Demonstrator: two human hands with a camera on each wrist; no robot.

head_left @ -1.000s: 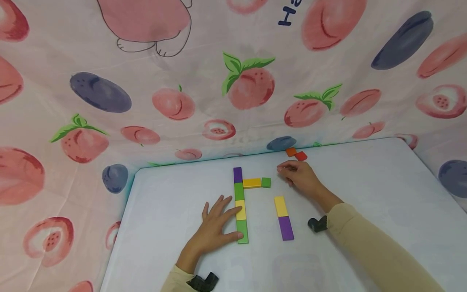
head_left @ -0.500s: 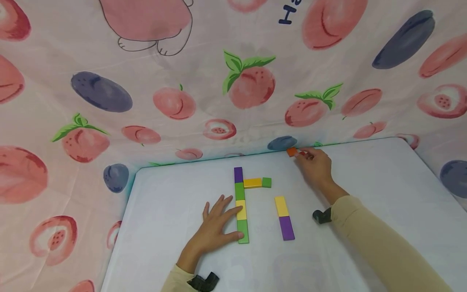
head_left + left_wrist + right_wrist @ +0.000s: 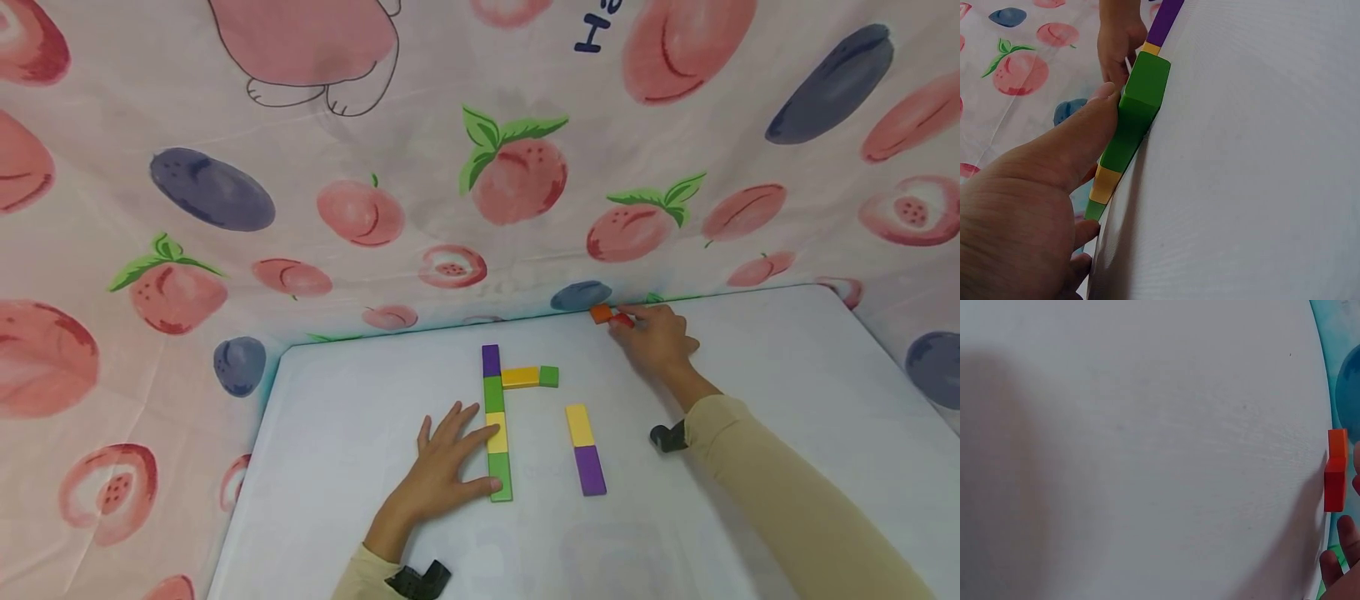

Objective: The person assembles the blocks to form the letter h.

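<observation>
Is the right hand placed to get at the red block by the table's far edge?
Probably yes: the right hand is already at the red block, fingers touching it, and nothing lies between. The orange block sits right beside it.

9 blocks [image 3: 493, 422] and 2 hands [image 3: 438, 475] on 1 table [image 3: 750, 367].

red block [image 3: 622, 320] partly hidden under right hand [image 3: 658, 342], grip perhaps pinching, fingers [image 3: 1337, 557] cut off

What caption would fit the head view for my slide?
Left hand rests against a column of blocks on the white table; right hand touches a red block beside an orange block.
</observation>
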